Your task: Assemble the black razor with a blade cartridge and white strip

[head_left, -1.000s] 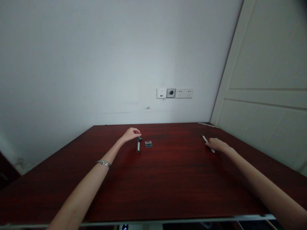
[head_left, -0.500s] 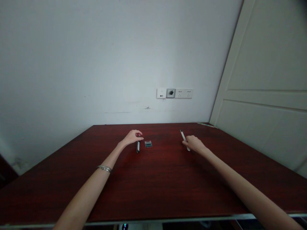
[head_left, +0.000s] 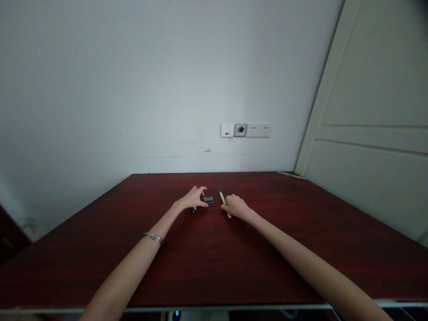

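My right hand (head_left: pixel 235 206) is closed around a slim white pen-like tool (head_left: pixel 221 195) with a dark tip; its tip points away from me, tilted to the left. Just left of it, a small flat clear case (head_left: pixel 208 200) with dark contents lies on the table. My left hand (head_left: pixel 194 197) is open beside the case, thumb and fingers spread at its left edge; whether they touch it I cannot tell. Beneath that hand, the near end of a short dark-and-white stick-shaped thing (head_left: pixel 194 209) shows, the rest hidden.
The dark red wooden table (head_left: pixel 214 258) reaches back to a white wall (head_left: pixel 167 89) with a row of sockets (head_left: pixel 245 130). A pale panelled door (head_left: pixel 371 111) stands at the right. A thin pale strip (head_left: pixel 291 175) lies at the table's back right corner.
My right hand has moved left with the white pen-like tool, closer to the clear case. My left hand has shifted right and spread beside the case, now covering most of the dark-and-white thing.
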Motion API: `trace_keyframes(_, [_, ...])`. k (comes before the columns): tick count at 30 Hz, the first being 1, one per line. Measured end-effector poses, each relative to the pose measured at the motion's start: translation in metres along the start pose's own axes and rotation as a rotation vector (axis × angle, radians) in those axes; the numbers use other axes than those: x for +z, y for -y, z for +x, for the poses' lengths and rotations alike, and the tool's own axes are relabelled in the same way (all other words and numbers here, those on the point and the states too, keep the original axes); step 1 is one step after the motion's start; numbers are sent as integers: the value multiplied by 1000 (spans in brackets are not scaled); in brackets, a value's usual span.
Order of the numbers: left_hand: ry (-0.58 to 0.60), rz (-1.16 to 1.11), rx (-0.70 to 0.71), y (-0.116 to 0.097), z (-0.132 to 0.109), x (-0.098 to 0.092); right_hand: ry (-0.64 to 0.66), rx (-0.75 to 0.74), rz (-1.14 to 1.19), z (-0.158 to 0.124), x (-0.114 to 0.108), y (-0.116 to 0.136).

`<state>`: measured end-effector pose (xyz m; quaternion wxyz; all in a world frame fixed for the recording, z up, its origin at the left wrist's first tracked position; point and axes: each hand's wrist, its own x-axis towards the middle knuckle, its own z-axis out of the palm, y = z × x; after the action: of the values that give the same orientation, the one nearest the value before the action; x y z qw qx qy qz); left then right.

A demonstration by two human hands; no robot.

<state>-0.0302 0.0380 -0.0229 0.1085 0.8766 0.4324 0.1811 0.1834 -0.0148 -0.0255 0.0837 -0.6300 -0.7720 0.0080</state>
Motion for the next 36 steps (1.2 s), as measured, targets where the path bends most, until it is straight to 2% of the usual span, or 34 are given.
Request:
trace_keyframes(25, [26,-62,-38,-4,0,6,0,-11,3,-1,2,11])
trace_keyframes(29, [-23,-38,-3,0,0,-2,1,17,15,-5,0,8])
trace_keyframes(32, [-121,-37,-9,10,0,-11,-23,44,59,-3,-3,-2])
trace_keyframes(34, [-213,-7,-81,21,-1,-16,-65,71,117,0,-3,-16])
trace_keyframes(36, [-289,39,-214,34,-4,-18,-141,107,151,4,-3,-33])
